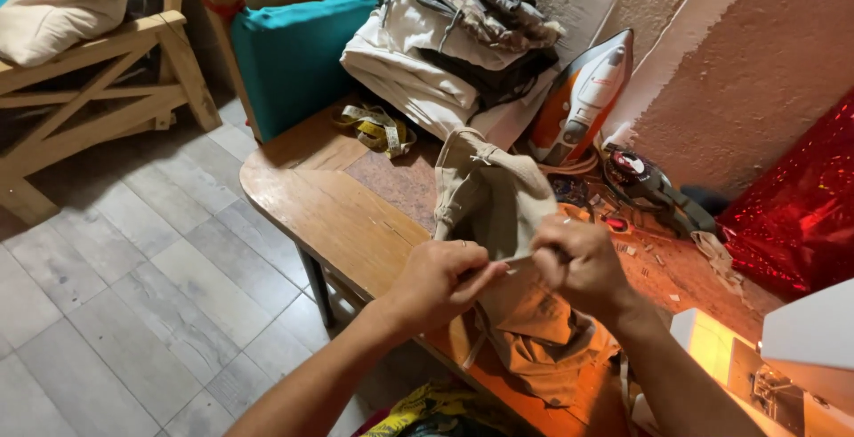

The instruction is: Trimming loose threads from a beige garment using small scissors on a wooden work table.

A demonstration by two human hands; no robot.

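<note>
A beige garment [498, 214] is held over the wooden table [338, 214], its long axis running from about twelve o'clock down to six, the far end draped on the tabletop. The left hand [436, 281] and right hand [578, 263] are both closed in a pinch on one edge of the cloth. At eleven o'clock a yellow tape measure [378, 127] is seen; at one o'clock an orange-and-white iron [583, 99] stands beside stacked clothes [445, 45].
</note>
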